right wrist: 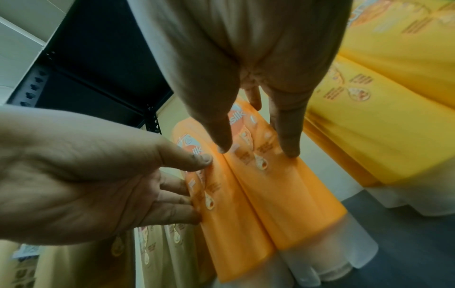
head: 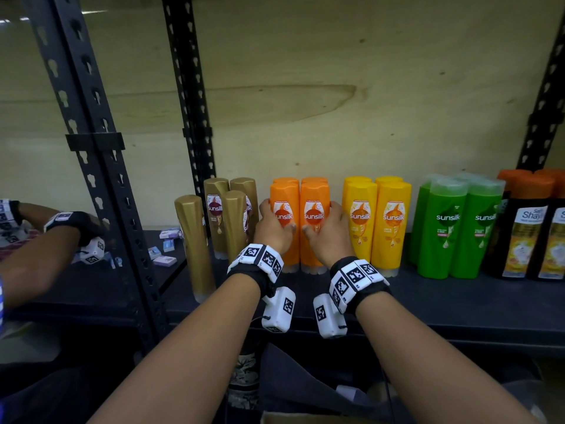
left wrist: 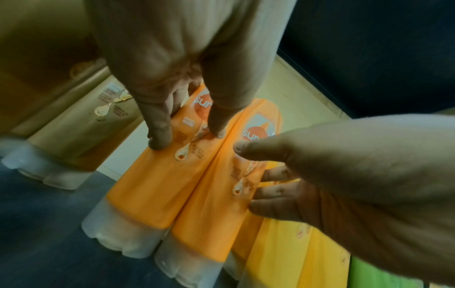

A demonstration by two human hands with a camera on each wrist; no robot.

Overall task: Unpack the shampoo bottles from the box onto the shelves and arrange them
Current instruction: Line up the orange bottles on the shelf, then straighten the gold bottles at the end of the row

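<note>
Two orange shampoo bottles stand cap-down side by side on the dark shelf, with two more orange ones right behind them. My left hand grips the left front orange bottle, thumb on its label and fingers round its left side. My right hand grips the right front orange bottle the same way from the right. In the left wrist view the left hand and right hand flank the pair; the right wrist view shows the right hand and left hand likewise.
Gold bottles stand to the left, one gold bottle nearer the shelf's front edge. Yellow bottles, green bottles and black bottles line up to the right. Another person's arm works on the neighbouring shelf. A cardboard box edge shows below.
</note>
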